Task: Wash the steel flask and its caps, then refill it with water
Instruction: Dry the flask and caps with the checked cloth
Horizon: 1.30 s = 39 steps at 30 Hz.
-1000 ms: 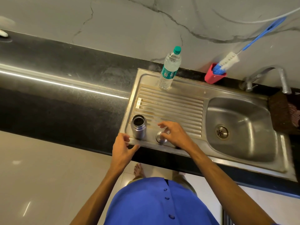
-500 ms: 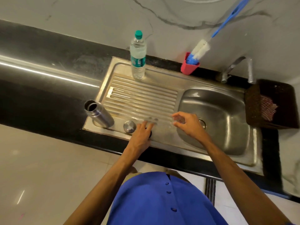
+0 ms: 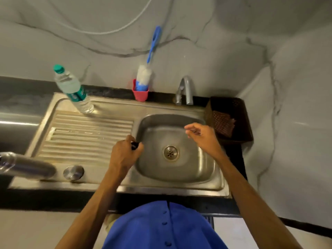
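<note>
Fingers of the left hand [image 3: 125,155] curl around a small black cap [image 3: 134,145] at the basin's [image 3: 172,175] left edge; the right hand [image 3: 203,136] hovers over the basin, fingers loosely bent, holding nothing. The steel flask [image 3: 27,166] stands uncapped on the drainboard's [image 3: 86,135] front left corner, a round steel cap [image 3: 73,172] just beside it. A water bottle [image 3: 73,90] stands behind.

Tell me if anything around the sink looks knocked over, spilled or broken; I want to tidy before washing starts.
Nothing stands out. The steel flask stands open on the drainboard's near left corner, its steel cap beside it. The left hand grips a small dark piece at the basin edge. The water bottle looks tilted, probably just lens distortion.
</note>
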Available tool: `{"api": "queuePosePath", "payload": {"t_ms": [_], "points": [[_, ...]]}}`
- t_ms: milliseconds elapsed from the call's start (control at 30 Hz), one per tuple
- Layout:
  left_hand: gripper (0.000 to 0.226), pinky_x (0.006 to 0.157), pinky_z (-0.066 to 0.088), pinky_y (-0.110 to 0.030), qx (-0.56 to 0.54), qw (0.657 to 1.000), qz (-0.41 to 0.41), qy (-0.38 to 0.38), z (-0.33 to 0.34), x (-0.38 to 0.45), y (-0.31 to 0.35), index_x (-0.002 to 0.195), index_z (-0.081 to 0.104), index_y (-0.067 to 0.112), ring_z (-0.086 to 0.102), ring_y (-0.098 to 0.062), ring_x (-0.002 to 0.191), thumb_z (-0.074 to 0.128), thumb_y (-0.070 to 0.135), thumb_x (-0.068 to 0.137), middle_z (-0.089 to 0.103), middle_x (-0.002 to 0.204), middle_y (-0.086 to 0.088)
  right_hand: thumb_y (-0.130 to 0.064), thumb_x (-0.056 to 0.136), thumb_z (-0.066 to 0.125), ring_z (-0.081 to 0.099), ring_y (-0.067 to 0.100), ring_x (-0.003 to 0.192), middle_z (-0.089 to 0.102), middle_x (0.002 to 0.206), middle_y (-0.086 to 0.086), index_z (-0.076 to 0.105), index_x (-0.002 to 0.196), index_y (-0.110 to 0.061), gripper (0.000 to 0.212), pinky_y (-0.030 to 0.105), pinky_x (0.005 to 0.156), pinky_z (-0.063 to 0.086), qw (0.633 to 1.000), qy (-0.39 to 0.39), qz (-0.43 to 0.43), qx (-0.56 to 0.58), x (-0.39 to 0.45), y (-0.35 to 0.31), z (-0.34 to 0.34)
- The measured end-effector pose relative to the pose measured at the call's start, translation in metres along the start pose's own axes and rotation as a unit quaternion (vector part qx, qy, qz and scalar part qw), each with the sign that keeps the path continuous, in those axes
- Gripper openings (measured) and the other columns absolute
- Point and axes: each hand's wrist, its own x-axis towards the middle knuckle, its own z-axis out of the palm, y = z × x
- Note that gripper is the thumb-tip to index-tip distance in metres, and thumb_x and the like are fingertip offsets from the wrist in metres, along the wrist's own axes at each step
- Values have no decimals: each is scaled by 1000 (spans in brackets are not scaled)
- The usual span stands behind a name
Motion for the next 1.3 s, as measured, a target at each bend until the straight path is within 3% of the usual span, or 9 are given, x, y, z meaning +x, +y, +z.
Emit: {"api": "queuePosePath", "payload": {"t_ms": [267, 367, 500, 667, 833, 900, 967, 1133, 1300], "points": [[44, 90, 53, -35, -56, 994, 84, -51, 33, 25, 109, 127, 62, 22, 74, -26, 100, 76, 43, 91, 79, 101, -4, -18, 98, 61, 68, 22, 94, 73, 97, 5, 75, 103, -7, 19, 25, 81, 43, 963, 199, 150, -102, 61, 80, -112], [50, 91, 50, -29, -51, 991, 88, -88, 43, 30, 121, 128, 61, 25, 73, -19, 100, 81, 46, 87, 78, 103, 2, -17, 93, 57, 69, 37, 99, 71, 97, 16, 69, 98, -3, 19, 34, 79, 47, 955, 139, 217, -147, 85, 123, -119], [59, 88, 48, -20, -68, 989, 74, -108, 46, 38, 128, 128, 60, 23, 68, -11, 98, 87, 45, 81, 72, 109, 6, -17, 99, 56, 59, 39, 123, 61, 132, 20, 59, 134, -7, 36, 46, 107, 47, 963, 61, 181, -188, 118, 145, -116], [53, 74, 42, -4, -61, 990, 76, -100, 39, 48, 130, 114, 62, 29, 63, -2, 91, 94, 41, 73, 65, 103, 17, -25, 100, 53, 46, 41, 134, 42, 149, 20, 39, 152, -11, 55, 57, 113, 39, 938, -77, 186, -283, 157, 153, -111], [48, 76, 52, -6, -116, 989, 78, -57, 31, 50, 129, 114, 68, 31, 67, -1, 93, 94, 41, 75, 69, 104, 18, -29, 94, 61, 55, 38, 119, 58, 120, 15, 56, 126, -12, 37, 67, 108, 36, 926, -69, 176, -325, 170, 145, -111], [54, 80, 60, -18, -135, 986, 70, -64, 30, 51, 126, 121, 66, 30, 70, -8, 96, 94, 40, 76, 70, 111, 12, -30, 92, 62, 63, 34, 103, 61, 95, 8, 62, 95, -14, 16, 60, 102, 44, 919, -87, 170, -345, 168, 134, -117], [61, 74, 56, -11, -145, 986, 56, -65, 29, 51, 123, 123, 59, 29, 69, -8, 92, 95, 38, 74, 67, 111, 12, -32, 91, 65, 65, 32, 94, 60, 91, 8, 61, 81, -15, 20, 44, 87, 52, 919, -111, 154, -346, 165, 123, -127], [62, 65, 43, -1, -146, 985, 41, -82, 30, 48, 118, 113, 54, 18, 61, 3, 81, 98, 24, 70, 60, 96, 18, -37, 93, 71, 68, 23, 91, 70, 97, 4, 68, 103, -20, 20, 39, 85, 57, 973, -50, 206, -88, 125, 90, -159], [60, 90, 59, -20, -183, 974, 80, -107, 33, 41, 117, 119, 62, 31, 72, 0, 96, 96, 25, 71, 72, 110, 17, -14, 93, 60, 65, 24, 104, 76, 90, -3, 69, 99, -18, 12, 33, 76, 54, 914, 77, 245, 312, 61, 39, -174]]}}
